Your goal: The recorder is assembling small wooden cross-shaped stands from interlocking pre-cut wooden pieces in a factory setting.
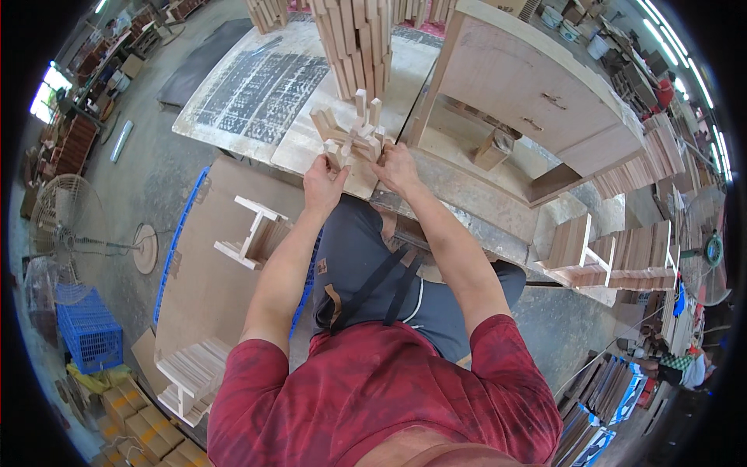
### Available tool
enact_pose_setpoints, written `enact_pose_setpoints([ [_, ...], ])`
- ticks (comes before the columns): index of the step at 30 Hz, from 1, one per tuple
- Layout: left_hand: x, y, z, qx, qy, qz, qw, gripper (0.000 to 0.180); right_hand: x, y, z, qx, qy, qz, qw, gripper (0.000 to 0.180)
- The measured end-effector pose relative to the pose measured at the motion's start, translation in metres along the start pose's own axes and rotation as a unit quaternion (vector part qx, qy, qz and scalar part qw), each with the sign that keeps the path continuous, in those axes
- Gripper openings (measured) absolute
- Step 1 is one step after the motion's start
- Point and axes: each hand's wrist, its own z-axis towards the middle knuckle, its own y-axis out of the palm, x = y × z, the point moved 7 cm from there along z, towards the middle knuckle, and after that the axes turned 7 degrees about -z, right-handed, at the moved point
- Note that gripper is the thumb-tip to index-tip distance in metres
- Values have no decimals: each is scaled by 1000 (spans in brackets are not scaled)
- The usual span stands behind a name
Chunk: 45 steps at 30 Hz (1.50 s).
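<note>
Wood pieces (362,138) lie between left grip (322,184), pinching one, and right grip (399,168), hold unclear

Wooden pieces (361,140) on a worktable (261,101)

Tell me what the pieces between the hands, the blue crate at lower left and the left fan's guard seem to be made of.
Pieces: wood, apparently unfinished; pale tan and matt, like sawn timber.
Crate: probably moulded plastic; evenly blue, with grid-like openings.
Fan guard: likely metal wire, from its thin rings and spokes; whether painted or plated, I can't tell.
</note>
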Motion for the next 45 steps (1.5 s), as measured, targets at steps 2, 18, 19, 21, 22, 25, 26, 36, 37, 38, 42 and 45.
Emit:
enact_pose_setpoints([
  [2, 0, 2, -6, -9, 6, 8, 1000, 37, -15, -27, -11, -29, 112, 139, 984, 56],
  [18, -13, 16, -8, 8, -49, -117, 992, 42, 12, -137, -208, 155, -59, 121, 979, 43],
  [19, -18, 16, -8, 3, -49, -119, 992, 42, 24, -165, -237, 159, -32, 106, 981, 40],
  [21, -28, 13, -11, -11, -32, -182, 983, 47, 58, -229, -288, 173, 52, 67, 981, 32],
  [22, -28, 9, -14, -14, -34, -183, 982, 47, 78, -260, -312, 209, 86, -3, 974, 28],
  [25, -30, -7, -20, -4, -5, -49, 999, 60, 163, -346, -380, 301, 266, -139, 905, 33],
  [26, -34, -1, -23, -17, -7, -54, 998, 60, 179, -370, -400, 249, 291, -231, 894, 34],
  [36, 11, -218, -90, 116, 6, 231, 966, 53, 275, -344, -382, 35, 293, -241, 924, 43],
  [37, 8, -241, -99, 100, -38, 290, 951, 54, 292, -337, -380, 3, 338, -223, 914, 40],
  [38, -6, -246, -100, 43, -70, 337, 938, 60, 327, -330, -398, -29, 376, -252, 891, 40],
  [42, -51, -249, -105, -52, -148, 336, 929, 67, 388, -333, -457, 14, 314, -130, 940, 35],
  [45, -48, -257, -126, -78, -278, 354, 890, 69, 372, -338, -429, -9, 248, -169, 954, 21],
])
